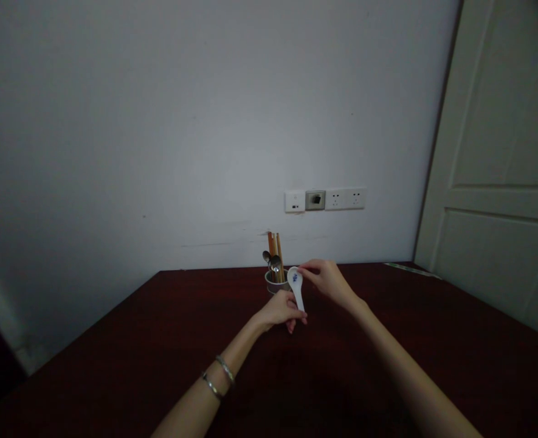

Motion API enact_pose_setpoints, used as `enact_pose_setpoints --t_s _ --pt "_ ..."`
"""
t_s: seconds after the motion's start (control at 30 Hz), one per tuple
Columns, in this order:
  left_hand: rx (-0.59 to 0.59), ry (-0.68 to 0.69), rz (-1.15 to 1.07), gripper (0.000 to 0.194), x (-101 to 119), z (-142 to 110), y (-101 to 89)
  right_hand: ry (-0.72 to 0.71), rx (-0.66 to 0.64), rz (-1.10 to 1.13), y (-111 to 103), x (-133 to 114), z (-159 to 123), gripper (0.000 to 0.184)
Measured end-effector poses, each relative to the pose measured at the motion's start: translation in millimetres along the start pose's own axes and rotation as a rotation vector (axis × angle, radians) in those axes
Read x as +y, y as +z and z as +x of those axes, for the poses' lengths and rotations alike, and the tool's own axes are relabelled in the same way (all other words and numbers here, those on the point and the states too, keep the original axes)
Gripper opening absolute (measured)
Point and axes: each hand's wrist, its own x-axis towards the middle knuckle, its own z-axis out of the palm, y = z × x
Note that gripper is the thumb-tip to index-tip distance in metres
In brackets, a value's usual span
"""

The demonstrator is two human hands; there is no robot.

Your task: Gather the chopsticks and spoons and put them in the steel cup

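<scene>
A white soup spoon (pixel 298 293) with a blue pattern in its bowl is held up between both hands, bowl end up and slightly tilted. My left hand (pixel 281 309) pinches the lower end of its handle. At the rim of the bowl, the fingertips of my right hand (pixel 324 278) grip it from the right side. Just behind the hands stands a round utensil holder (pixel 274 286), partly hidden by my left hand and the spoon. Chopsticks (pixel 278 246) and metal spoons (pixel 275 263) stick up out of it.
The dark red table (pixel 159 340) reaches back to a pale wall (pixel 182 152). Sockets and switch plates (pixel 345 199) sit on the wall above the table. A white panelled door (pixel 501 152) stands at the right. A thin strip (pixel 412 269) lies at the back right edge.
</scene>
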Motion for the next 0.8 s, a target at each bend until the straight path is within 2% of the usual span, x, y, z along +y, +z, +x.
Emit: enact_pose_setpoints --t_s 0.3,0.5,0.7,0.8 --pt "-0.03 0.025 0.055 0.016 -1 -1 0.0 0.005 -0.039 -0.055 -1 3 1 0.025" --pt "-0.055 -0.012 0.072 0.016 1 -1 -2.6 -0.029 -0.061 -0.103 -3 4 2 0.024" --pt "-0.087 -0.011 0.072 0.031 -2 -1 -11.9 -0.043 -0.04 -0.165 -2 2 5 0.024" --pt "-0.15 -0.055 0.077 0.038 -7 -1 -15.7 -0.047 -0.005 -0.194 -3 0 17 0.024"
